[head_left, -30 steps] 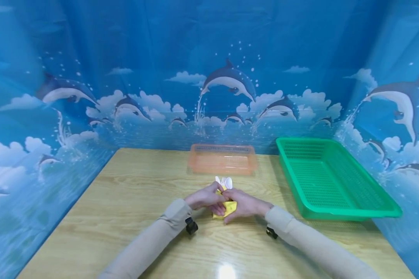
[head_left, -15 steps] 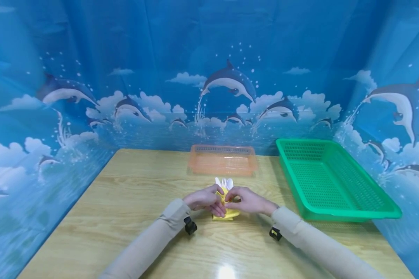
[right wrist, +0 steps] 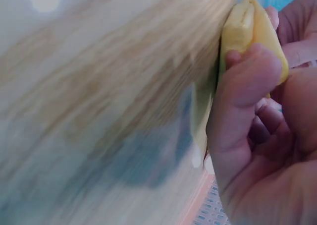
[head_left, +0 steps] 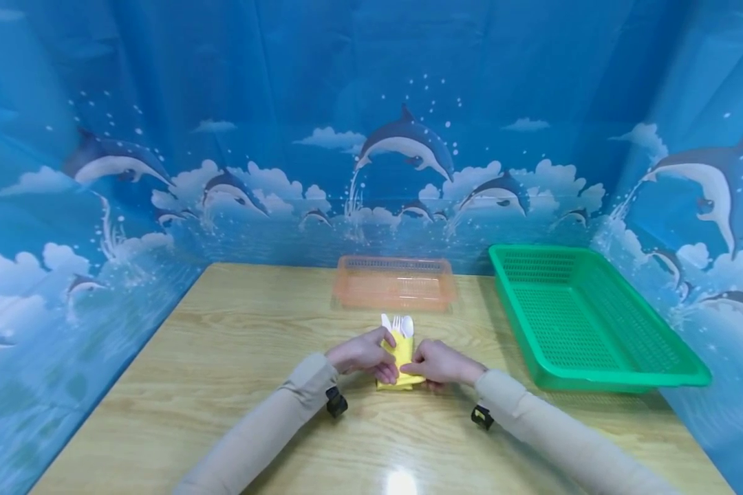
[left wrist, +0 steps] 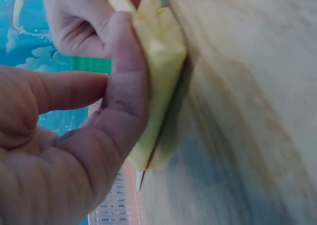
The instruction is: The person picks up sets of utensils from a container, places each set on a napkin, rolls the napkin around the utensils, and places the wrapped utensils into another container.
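Note:
A yellow napkin lies folded over white plastic cutlery on the table in the head view. From its far end stick out a knife, a fork and a spoon; their handles are hidden. My left hand holds the napkin's left side down, its fingers bent against the cloth. At the near right corner, my right hand pinches a folded flap between thumb and fingers. The right wrist view shows the napkin's layered end beside the right fingers.
An orange slotted basket stands at the table's back edge, just beyond the cutlery. To the right is a large green basket. A blue dolphin-print curtain surrounds the wooden table.
My right hand has moved from the upper napkin down to its near right corner, uncovering more of the cloth. The left hand stays nearly in place.

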Available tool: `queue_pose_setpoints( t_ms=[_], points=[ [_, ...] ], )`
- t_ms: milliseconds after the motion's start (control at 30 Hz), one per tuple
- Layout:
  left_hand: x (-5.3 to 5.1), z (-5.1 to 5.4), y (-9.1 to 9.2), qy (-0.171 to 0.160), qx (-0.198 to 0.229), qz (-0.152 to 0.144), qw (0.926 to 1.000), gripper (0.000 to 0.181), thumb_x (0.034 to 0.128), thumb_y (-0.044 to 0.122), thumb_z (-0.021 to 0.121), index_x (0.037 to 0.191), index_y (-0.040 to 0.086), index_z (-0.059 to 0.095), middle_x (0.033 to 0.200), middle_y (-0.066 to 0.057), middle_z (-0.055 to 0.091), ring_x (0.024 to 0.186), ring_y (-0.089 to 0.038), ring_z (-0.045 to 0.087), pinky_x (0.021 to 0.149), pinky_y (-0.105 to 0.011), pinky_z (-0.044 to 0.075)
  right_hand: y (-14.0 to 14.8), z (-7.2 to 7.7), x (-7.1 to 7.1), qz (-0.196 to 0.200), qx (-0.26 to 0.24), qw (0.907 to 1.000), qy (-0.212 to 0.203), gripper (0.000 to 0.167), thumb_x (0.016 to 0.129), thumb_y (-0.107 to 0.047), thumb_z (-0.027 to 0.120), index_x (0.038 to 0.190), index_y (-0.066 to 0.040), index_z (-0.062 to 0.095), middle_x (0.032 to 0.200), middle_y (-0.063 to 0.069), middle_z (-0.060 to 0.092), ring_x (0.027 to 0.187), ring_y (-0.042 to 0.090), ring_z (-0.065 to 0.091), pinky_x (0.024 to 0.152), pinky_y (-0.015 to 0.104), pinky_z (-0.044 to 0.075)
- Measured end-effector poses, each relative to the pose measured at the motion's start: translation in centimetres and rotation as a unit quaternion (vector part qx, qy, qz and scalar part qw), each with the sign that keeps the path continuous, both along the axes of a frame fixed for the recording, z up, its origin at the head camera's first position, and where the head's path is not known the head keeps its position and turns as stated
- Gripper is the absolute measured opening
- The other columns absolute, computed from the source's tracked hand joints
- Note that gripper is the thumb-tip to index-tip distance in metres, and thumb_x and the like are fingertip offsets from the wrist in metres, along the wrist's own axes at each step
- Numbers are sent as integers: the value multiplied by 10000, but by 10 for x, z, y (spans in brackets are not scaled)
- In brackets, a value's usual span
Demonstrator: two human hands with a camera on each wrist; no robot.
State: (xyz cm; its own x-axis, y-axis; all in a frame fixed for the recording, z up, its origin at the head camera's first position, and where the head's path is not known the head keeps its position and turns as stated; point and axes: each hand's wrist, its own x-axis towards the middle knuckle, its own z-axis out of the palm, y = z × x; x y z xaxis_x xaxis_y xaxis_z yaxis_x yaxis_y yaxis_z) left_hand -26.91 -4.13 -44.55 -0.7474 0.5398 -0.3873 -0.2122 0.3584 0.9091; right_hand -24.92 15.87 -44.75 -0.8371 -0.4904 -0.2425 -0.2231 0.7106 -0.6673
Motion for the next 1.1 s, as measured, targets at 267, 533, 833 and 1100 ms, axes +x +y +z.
queue_pose_setpoints(
  t_ms=[267, 533, 833, 1100],
  points=[
    [4, 2, -9, 1512, -1384, 176, 9786, 368, 879, 103, 717, 1081, 3, 426, 599, -91, 619, 450, -157, 568, 430, -262, 515, -2, 0, -3, -179, -26, 9997, -172, 331, 927, -250, 678, 637, -99, 627, 484, -23, 532, 371, 77, 475, 371, 195, 446],
    [6, 1, -12, 1264, -1230, 407, 9835, 576, 823, 133, 788, 1204, -73, 408, 743, -179, 653, 452, -170, 615, 511, -352, 593, 3, -4, -1, -97, -298, 9971, -695, 320, 961, -253, 633, 701, -69, 650, 563, 27, 646, 418, 84, 533, 380, 184, 448],
    [1, -4, -5, 529, -984, 312, 9932, 324, 847, 96, 757, 1058, -46, 556, 783, -192, 663, 480, -163, 623, 522, -301, 592, 7, -3, -1, -199, -427, 9918, -1189, 294, 965, -227, 623, 747, -35, 661, 597, 30, 645, 446, 85, 538, 400, 171, 451],
    [-2, -8, -3, 164, -610, 70, 9980, 248, 850, 44, 730, 1040, -14, 583, 850, -179, 677, 543, -179, 653, 545, -290, 598, 6, -4, 1, -280, -624, 9893, -1291, 300, 956, -243, 637, 745, -30, 626, 574, 26, 592, 430, 83, 487, 401, 167, 442]
  ],
)
